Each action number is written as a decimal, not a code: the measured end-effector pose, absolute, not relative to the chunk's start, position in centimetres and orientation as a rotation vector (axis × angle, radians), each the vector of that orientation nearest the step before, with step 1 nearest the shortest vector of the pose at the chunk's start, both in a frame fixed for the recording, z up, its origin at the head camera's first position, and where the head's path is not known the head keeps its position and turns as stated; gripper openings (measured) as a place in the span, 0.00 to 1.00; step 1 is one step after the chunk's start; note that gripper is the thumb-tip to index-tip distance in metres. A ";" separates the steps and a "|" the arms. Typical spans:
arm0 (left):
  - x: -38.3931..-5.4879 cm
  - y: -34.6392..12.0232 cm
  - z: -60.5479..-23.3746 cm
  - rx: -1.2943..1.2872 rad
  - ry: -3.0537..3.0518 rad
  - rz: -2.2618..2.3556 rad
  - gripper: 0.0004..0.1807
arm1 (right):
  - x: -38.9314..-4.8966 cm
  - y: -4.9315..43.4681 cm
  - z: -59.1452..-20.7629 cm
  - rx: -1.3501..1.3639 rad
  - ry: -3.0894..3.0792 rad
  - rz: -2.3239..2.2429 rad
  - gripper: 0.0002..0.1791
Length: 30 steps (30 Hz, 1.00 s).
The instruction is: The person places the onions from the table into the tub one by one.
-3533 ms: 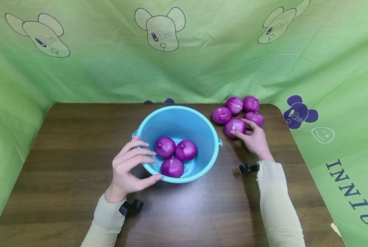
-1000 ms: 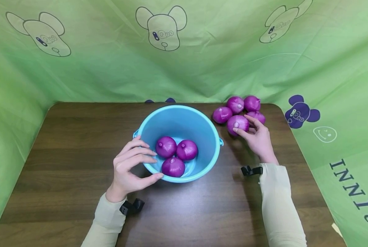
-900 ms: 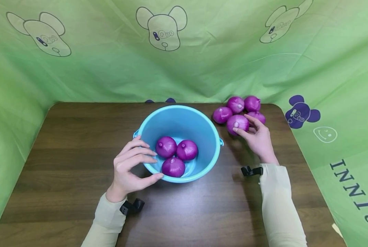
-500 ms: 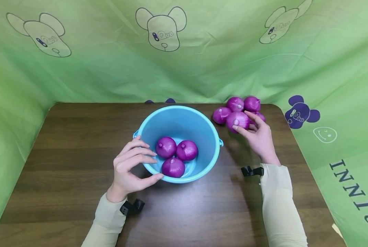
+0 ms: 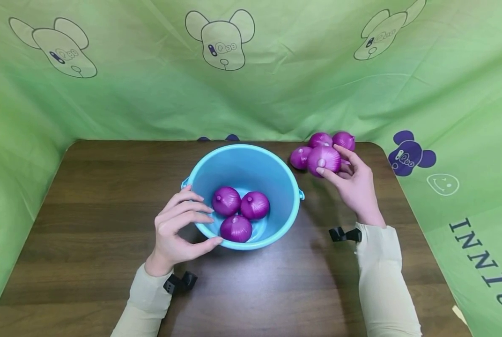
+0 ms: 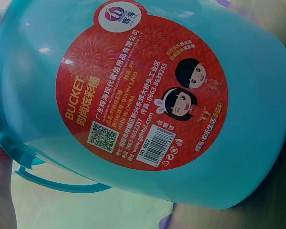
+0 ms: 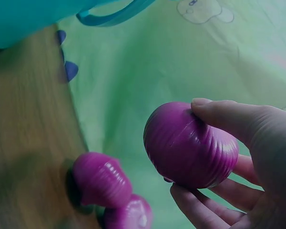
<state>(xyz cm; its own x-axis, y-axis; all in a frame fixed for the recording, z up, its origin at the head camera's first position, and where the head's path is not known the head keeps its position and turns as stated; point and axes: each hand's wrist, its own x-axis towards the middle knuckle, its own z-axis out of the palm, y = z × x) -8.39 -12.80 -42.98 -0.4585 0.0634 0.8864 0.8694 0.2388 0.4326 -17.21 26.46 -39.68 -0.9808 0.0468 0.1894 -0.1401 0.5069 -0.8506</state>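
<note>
Head view: held onion [image 5: 324, 161], right of centre, clamped between thumb and fingers of the right hand [image 5: 355, 189]. Just behind, upper right of frame: three loose onions [image 5: 320, 139]; a purple sliver [image 5: 345, 162] by the fingers is probably a fourth, mostly hidden. Right wrist view shows the held onion apart from the two loose ones visible at its lower left. Blue bucket [image 5: 244, 166], centre of frame, contains three stored onions [image 5: 255, 205] grouped at the bottom. Left hand [image 5: 176, 229], left of centre: fingers apart, fairly straight, over the rim; thumb at its lower left edge; no tight grip evident. Progress (judged from count): three inside, one in hand, three or four outside; likely short of halfway. Surround: wooden table [image 5: 107, 224], green cloth [image 5: 251, 103] behind.
</note>
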 end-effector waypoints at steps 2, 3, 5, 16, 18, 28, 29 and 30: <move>-8.4 -12.8 -43.0 -0.866 -1.731 -1.305 0.23 | -17.2 26.3 -39.4 0.095 -2.558 1.461 0.38; -8.4 -12.8 -42.9 -0.866 -1.730 -1.305 0.23 | -17.2 26.2 -39.2 0.101 -2.557 1.455 0.38; -8.4 -12.8 -42.9 -0.865 -1.729 -1.306 0.23 | -17.2 26.0 -38.8 0.112 -2.550 1.449 0.39; -8.4 -12.8 -42.8 -0.871 -1.724 -1.308 0.23 | -16.7 25.0 -37.4 0.140 -2.463 1.495 0.39; -8.4 -12.8 -42.8 -0.875 -1.722 -1.306 0.22 | -16.6 24.8 -37.1 0.154 -2.441 1.514 0.39; -8.5 -12.6 -42.8 -0.879 -1.698 -1.307 0.20 | -16.1 23.9 -35.7 0.210 -2.354 1.534 0.41; -8.4 -12.7 -42.8 -0.878 -1.699 -1.307 0.20 | -16.1 23.9 -35.6 0.209 -2.352 1.535 0.41; -8.4 -12.7 -42.8 -0.877 -1.699 -1.307 0.20 | -16.0 23.8 -35.5 0.208 -2.351 1.534 0.41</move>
